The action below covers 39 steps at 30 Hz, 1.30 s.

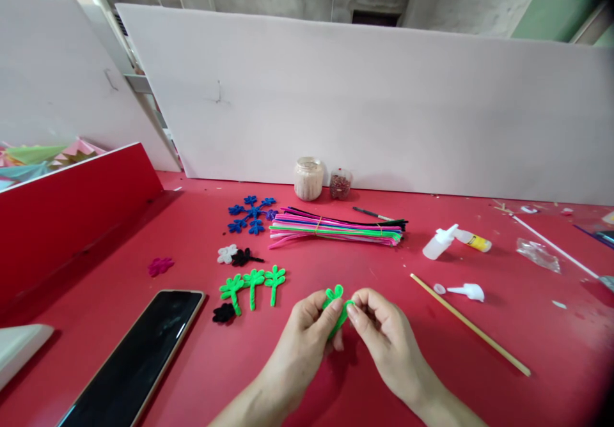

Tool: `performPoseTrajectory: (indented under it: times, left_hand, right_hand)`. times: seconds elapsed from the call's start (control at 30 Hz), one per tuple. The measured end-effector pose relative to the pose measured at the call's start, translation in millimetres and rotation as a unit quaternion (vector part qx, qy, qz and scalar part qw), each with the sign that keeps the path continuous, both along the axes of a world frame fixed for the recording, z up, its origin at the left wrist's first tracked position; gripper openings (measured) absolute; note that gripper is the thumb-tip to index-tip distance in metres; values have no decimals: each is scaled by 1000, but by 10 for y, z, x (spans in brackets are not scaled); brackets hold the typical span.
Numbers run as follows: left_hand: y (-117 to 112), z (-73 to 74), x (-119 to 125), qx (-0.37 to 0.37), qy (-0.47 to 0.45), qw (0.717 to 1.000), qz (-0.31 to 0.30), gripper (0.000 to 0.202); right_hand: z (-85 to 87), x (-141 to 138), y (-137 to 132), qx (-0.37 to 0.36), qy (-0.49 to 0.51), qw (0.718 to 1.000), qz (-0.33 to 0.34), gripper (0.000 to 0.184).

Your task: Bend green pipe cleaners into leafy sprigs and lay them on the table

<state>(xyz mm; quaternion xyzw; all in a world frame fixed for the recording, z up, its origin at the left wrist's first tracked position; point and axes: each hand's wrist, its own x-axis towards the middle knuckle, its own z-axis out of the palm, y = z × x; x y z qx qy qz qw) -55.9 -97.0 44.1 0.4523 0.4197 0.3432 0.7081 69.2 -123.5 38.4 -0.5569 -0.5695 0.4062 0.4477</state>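
Between my hands is a green pipe cleaner (pixel 338 293) bent into small loops. My left hand (pixel 307 325) pinches the looped part between thumb and fingers. With thumb and forefinger, my right hand (pixel 384 325) grips a bent stretch at its right side. Part of the piece is hidden behind the fingers. To the left lie several finished-looking green pipe-cleaner shapes (pixel 252 281) with looped tops and twisted stems. Behind them are a white flower shape (pixel 227 254) and a black one (pixel 244 257); another black flower (pixel 223 314) touches a green stem.
A banded bundle of coloured pipe cleaners (pixel 336 227) lies ahead, beside a blue flower cluster (pixel 252 213). A phone (pixel 139 357) rests at left. Glue bottles (pixel 439 241), a nozzle cap (pixel 472 292) and a wooden stick (pixel 470 325) are at right. Jars (pixel 308 179) stand before a white partition (pixel 364 107).
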Motion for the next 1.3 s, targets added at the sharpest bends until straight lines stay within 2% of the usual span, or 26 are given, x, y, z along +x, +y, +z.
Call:
performPoseTrajectory:
  times: [0.13, 0.37, 0.47, 0.63, 0.93, 1.1, 1.2, 1.3]
  left_hand:
    - [-6, -2, 17, 20, -9, 1000, 8, 27]
    - [13, -3, 18, 46, 9, 999, 15, 27]
    - [18, -3, 16, 44, 20, 999, 14, 27]
    - [23, 16, 3, 18, -15, 1000, -5, 27]
    - [57, 44, -73, 47, -22, 997, -64, 23]
    - [59, 59, -85, -5, -43, 995, -86, 25]
    - [62, 56, -92, -67, -54, 993, -85, 24]
    - [64, 39, -104, -88, -78, 990, -72, 22]
  right_hand:
    - [-14, -23, -21, 20, -29, 999, -32, 17]
    - [-71, -26, -10, -24, 70, 997, -29, 21]
    - [-92, -21, -1, -26, 75, 997, -20, 22]
    - [-94, -13, 1, -6, 67, 997, -22, 19]
    - [-37, 17, -9, -24, 112, 993, -1, 21]
    - [10, 44, 13, -25, 102, 994, 16, 23]
    - [30, 44, 23, -23, 93, 995, 6, 24]
    - [48, 40, 25, -26, 79, 996, -9, 26]
